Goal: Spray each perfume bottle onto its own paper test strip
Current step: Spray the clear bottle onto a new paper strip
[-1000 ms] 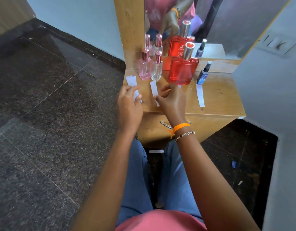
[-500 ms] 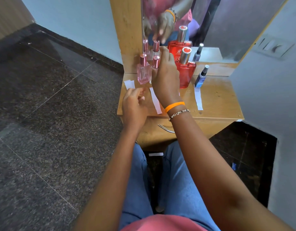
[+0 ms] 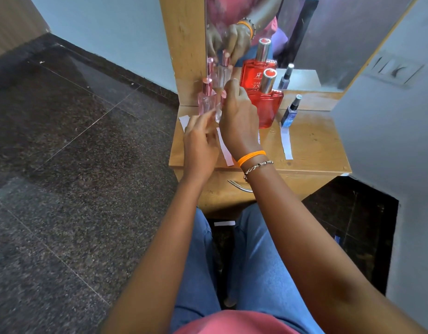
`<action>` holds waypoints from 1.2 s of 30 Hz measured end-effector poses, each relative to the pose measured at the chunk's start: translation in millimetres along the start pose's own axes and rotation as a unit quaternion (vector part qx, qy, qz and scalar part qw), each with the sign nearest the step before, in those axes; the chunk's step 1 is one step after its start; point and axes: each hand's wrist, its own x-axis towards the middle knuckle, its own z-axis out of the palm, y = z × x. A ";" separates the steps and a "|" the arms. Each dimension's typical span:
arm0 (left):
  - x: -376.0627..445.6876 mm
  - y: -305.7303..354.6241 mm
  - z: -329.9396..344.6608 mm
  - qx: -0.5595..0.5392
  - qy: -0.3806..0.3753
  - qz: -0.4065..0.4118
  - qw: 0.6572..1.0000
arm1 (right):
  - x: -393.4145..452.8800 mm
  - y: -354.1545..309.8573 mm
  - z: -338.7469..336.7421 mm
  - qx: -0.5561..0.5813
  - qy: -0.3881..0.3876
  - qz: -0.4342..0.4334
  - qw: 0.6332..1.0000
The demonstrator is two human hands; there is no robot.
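right hand (image 3: 239,121): grips the small clear bottle (image 3: 218,112), held just above the wooden table (image 3: 314,145) | left hand (image 3: 200,143): fingers touch the bottle's lower part, grip unclear | paper strip (image 3: 224,150): flat on table under both hands | pink bottle (image 3: 206,97): upright beside

I count four perfume bottles: a pink one (image 3: 206,100), a clear one (image 3: 219,112) in my right hand (image 3: 239,121), a red one (image 3: 268,104), a blue one (image 3: 290,112). Three paper test strips (image 3: 286,143) show.
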 end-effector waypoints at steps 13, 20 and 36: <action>25.3 4.9 20.3 0.010 0.032 0.031 0.999 | -6.4 17.5 -2.6 0.099 0.020 0.001 0.995; 10.5 19.1 8.1 -0.007 0.011 0.087 0.996 | -2.5 10.5 -27.7 0.247 0.010 0.044 0.968; -8.9 4.9 -1.8 -0.049 -0.013 -0.048 0.998 | -39.7 54.9 5.6 0.034 -0.068 0.083 0.994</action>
